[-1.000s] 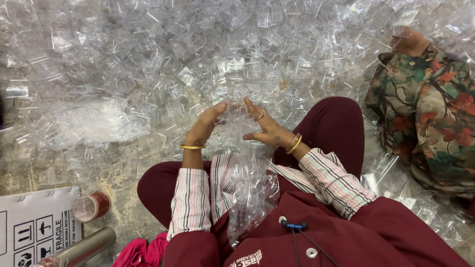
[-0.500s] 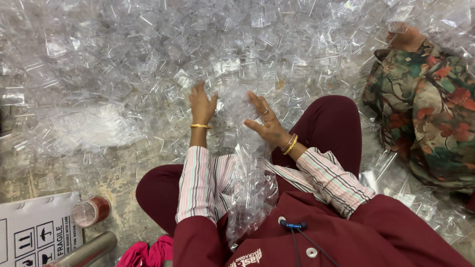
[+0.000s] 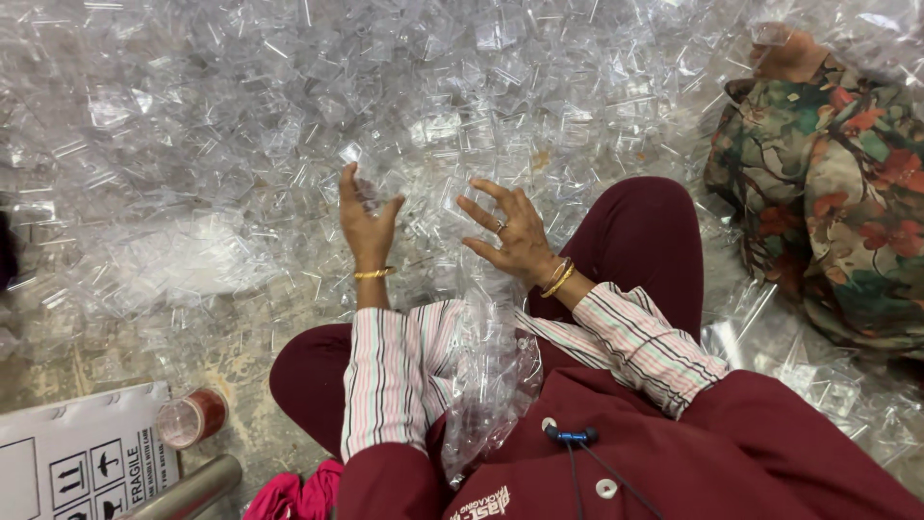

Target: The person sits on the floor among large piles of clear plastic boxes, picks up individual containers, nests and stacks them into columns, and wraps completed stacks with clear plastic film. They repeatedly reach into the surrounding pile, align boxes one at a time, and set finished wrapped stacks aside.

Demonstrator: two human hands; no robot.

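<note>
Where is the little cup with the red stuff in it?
In the head view, the small clear cup sits on the floor at the lower left, between the white cardboard box and the person's left knee.

Floor: bare, worn concrete, grey-tan, patchy stains, visible lower left only. Rest of floor buried under clear plastic litter. White cardboard box with handling symbols at bottom-left corner. Metal tube lies just beside it. Small clear cup, reddish contents, stands on concrete near box. Light: bright, even, overhead glare.
</note>
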